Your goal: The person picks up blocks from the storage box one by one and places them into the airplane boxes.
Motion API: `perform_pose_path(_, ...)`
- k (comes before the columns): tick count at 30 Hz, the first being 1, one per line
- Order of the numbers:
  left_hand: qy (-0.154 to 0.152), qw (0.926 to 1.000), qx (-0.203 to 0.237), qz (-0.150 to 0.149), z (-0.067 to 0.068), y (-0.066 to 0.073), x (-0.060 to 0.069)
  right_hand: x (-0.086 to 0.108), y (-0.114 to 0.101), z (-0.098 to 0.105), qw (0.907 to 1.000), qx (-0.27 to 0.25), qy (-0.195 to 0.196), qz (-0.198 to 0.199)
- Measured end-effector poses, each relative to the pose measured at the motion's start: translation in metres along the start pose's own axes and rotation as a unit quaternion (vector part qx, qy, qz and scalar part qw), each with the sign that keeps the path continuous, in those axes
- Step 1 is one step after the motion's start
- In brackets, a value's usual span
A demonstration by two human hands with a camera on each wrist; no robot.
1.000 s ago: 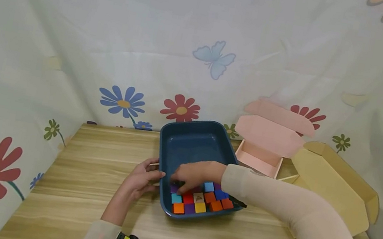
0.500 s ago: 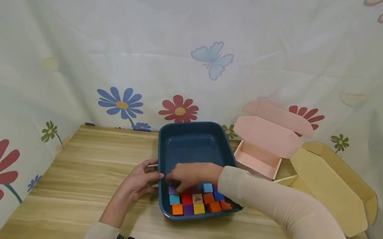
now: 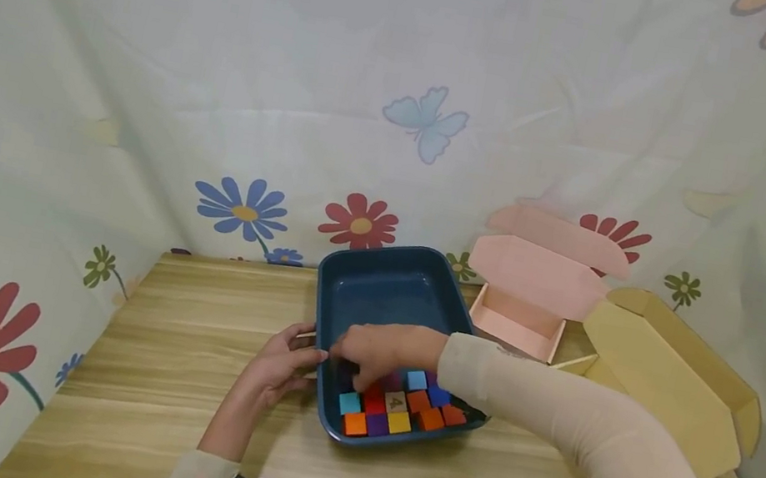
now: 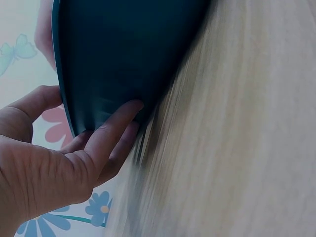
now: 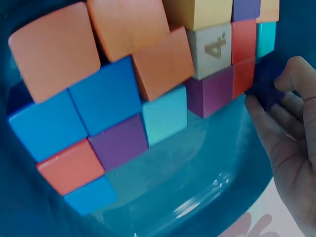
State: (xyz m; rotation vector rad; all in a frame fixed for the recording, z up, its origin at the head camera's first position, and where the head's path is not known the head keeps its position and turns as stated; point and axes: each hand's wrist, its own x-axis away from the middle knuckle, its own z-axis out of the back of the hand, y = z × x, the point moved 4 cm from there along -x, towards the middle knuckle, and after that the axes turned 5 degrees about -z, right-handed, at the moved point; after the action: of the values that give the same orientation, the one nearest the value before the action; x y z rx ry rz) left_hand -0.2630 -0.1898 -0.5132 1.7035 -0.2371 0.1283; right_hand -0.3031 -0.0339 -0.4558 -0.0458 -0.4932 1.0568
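Note:
A dark blue tray holds several coloured wooden blocks along its near end; one plain block bears a 4. My left hand grips the tray's left side, thumb at the rim. In the left wrist view, the fingers press against the tray's outer wall. Reaching inside, my right hand is at the left wall. The right wrist view has this hand pinching a dark purple-blue block between thumb and fingers, beside a red block and a turquoise block.
An open pink box stands at the back right, lid raised. Nearer on the right is an open yellow box, partly behind my right forearm. A floral curtain borders the wooden table at the back and sides.
My right hand has shifted slightly left toward the tray wall and closed around the corner block, which now shows less in the head view. The left hand stays at the tray's side.

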Motion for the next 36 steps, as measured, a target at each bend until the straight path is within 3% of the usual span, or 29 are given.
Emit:
perform_pose_path(16, 0.01, 0.9999, 0.006, 0.002, 0.003, -0.002, 0.002, 0.048, 0.035, 0.034, 0.9965, 0.061, 0.051, -0.025)
perform_pose_path(21, 0.01, 0.9999, 0.005, 0.003, 0.004, -0.003, 0.003, 0.07, 0.047, 0.038, 0.9933, 0.082, 0.078, -0.019)
perform_pose_path(36, 0.001, 1.0, 0.005, 0.002, 0.0, 0.001, 0.001, 0.144, 0.08, 0.051, 0.9866, 0.097, 0.108, -0.074)
